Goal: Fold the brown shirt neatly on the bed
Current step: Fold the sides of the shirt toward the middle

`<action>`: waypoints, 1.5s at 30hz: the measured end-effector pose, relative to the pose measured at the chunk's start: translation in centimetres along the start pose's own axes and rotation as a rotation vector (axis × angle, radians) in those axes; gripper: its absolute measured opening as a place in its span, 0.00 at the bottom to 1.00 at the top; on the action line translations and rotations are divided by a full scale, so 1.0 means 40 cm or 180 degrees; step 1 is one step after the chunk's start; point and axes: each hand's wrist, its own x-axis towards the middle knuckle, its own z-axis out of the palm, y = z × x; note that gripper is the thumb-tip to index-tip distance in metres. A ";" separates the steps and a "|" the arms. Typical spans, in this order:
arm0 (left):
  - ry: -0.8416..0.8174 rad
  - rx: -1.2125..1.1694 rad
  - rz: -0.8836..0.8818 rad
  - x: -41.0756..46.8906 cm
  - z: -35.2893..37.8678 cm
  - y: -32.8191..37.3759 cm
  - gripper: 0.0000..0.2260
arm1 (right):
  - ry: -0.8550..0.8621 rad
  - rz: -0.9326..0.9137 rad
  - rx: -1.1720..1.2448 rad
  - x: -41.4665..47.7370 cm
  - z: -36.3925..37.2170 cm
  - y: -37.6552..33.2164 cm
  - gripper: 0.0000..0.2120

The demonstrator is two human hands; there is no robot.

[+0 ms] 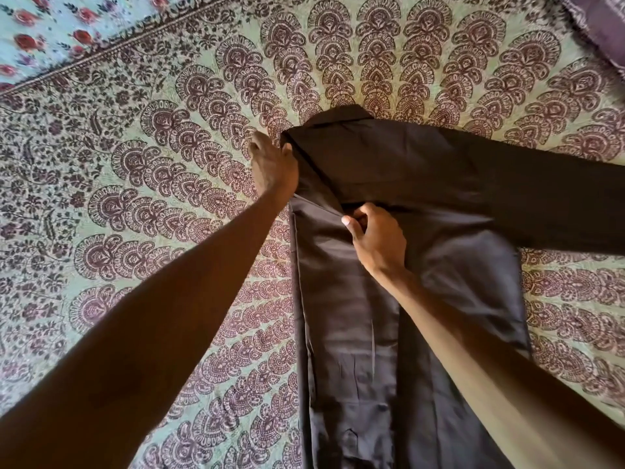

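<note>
The brown shirt [345,299] lies lengthwise on the bed, collar at the far end, its left side folded inward along a straight edge. One sleeve [524,184] stretches across to the right, past the frame edge. My left hand [272,167] grips the shirt's far left shoulder corner, thumb on the cloth. My right hand [375,240] pinches a fold of fabric where the sleeve crosses the body.
The bed is covered by a pale green spread [152,204] with a dark maroon paisley print. A floral sheet [50,32] shows at the far left corner. A purple cushion [598,22] lies at the far right corner.
</note>
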 end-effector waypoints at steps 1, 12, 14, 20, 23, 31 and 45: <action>-0.0017 -0.0147 -0.0075 -0.030 0.000 -0.009 0.22 | 0.0069 -0.0126 -0.0047 -0.008 -0.001 0.006 0.12; -0.0775 0.0233 -0.0121 -0.326 -0.002 -0.178 0.13 | 0.0587 0.0597 -0.0437 -0.211 -0.015 0.094 0.24; -0.0727 0.0354 -0.0101 -0.335 -0.015 -0.179 0.12 | 0.0340 0.0675 -0.0155 -0.238 -0.015 0.100 0.25; -0.0831 0.0610 -0.0390 -0.353 -0.049 -0.188 0.17 | -0.0110 0.0728 -0.0124 -0.292 -0.034 0.097 0.27; -0.0986 0.0497 -0.0505 -0.421 -0.053 -0.216 0.17 | -0.0355 0.0909 -0.0202 -0.335 -0.048 0.101 0.28; -0.1407 0.0579 -0.0512 -0.686 -0.078 -0.357 0.14 | -0.0524 0.1192 0.0138 -0.550 -0.036 0.152 0.29; -0.1470 0.0404 -0.0674 -0.958 -0.100 -0.522 0.13 | -0.0883 0.1289 -0.0081 -0.837 -0.032 0.260 0.24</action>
